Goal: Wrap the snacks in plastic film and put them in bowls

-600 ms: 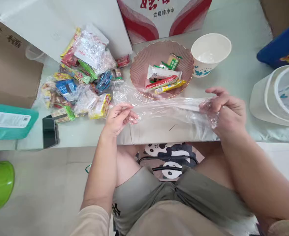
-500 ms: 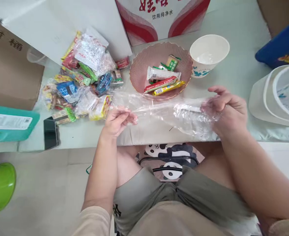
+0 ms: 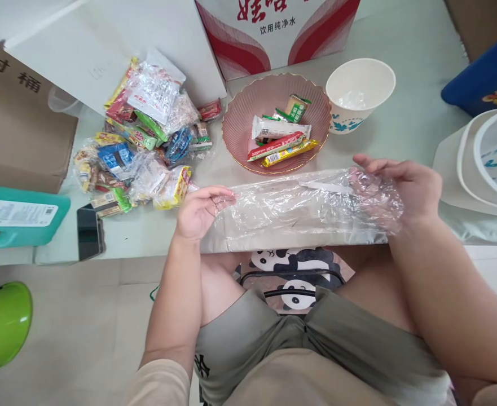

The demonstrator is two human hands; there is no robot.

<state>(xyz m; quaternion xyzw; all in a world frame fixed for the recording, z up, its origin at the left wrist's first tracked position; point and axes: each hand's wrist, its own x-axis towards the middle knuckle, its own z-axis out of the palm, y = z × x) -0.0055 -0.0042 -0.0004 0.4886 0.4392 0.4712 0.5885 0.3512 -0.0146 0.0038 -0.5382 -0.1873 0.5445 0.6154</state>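
A clear plastic bag (image 3: 273, 211) is stretched between my two hands over the front edge of the table. My left hand (image 3: 199, 211) pinches its left end between thumb and fingers. At the other end, my right hand (image 3: 413, 186) grips the crumpled part, with the plastic bunched around the fingers. A narrow white strip (image 3: 322, 186) shows at the bag near my right hand. Just behind the bag stands a pink ribbed bowl (image 3: 235, 127) with several wrapped snacks (image 3: 282, 141) in it.
Several packaged snacks (image 3: 146, 135) lie heaped left of the bowl, near a phone (image 3: 89, 231) and a teal container (image 3: 23, 214). A white paper cup (image 3: 358, 93) stands right of the bowl. White tubs (image 3: 460, 163) are at the right, and a red-and-white carton (image 3: 280, 39) is behind.
My right hand has moved slightly right and turned, and the bag is now spread wider and flatter. My left hand still pinches the left end.
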